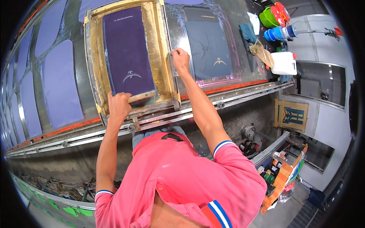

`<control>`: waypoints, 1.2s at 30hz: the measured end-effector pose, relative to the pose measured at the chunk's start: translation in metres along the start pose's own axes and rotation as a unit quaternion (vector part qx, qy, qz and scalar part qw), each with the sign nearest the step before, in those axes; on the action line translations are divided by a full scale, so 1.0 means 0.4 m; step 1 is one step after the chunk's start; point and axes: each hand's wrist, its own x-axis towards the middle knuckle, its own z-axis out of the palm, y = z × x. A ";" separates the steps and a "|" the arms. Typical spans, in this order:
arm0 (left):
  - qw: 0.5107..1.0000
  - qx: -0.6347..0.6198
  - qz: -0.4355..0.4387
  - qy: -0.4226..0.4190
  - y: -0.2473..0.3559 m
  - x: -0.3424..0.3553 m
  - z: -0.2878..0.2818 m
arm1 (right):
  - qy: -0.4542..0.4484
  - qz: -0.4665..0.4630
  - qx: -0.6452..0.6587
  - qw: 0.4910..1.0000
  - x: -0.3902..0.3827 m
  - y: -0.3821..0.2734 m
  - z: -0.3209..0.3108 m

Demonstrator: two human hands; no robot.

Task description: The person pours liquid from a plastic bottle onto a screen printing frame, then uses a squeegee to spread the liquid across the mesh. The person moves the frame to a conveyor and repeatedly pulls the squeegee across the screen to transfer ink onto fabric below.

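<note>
Head view: the wooden squeegee (pixel 142 96) lies inside the screen frame (pixel 91 60), across its near end. The left hand (pixel 119 105) has its fingers clamped around the squeegee's left end; the right hand (pixel 180 60) has its fingers curled together at the frame's right rail, though whether they grip it cannot be told. For an even stroke, the squeegee should probably be held square to the frame's long sides, under uniform pressure. The squeegee's blade edge and the underside of the frame are hidden.
</note>
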 end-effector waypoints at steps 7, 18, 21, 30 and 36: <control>0.999 -0.008 0.026 0.046 -0.021 -0.018 0.025 | -0.009 -0.024 -0.094 0.995 0.057 0.069 0.091; 0.983 -0.021 0.056 0.175 -0.012 -0.140 0.088 | -0.022 0.009 -0.092 0.995 0.029 0.018 0.079; 0.973 -0.015 0.079 0.217 -0.030 -0.070 0.091 | -0.011 0.008 -0.093 0.996 0.026 0.003 0.071; 0.958 0.025 0.069 0.278 -0.206 0.507 -0.021 | -0.043 0.025 -0.103 0.993 -0.013 -0.041 0.025; 0.969 0.024 0.049 0.241 -0.278 0.833 -0.140 | 0.032 -0.233 -0.156 0.959 0.085 -0.166 0.077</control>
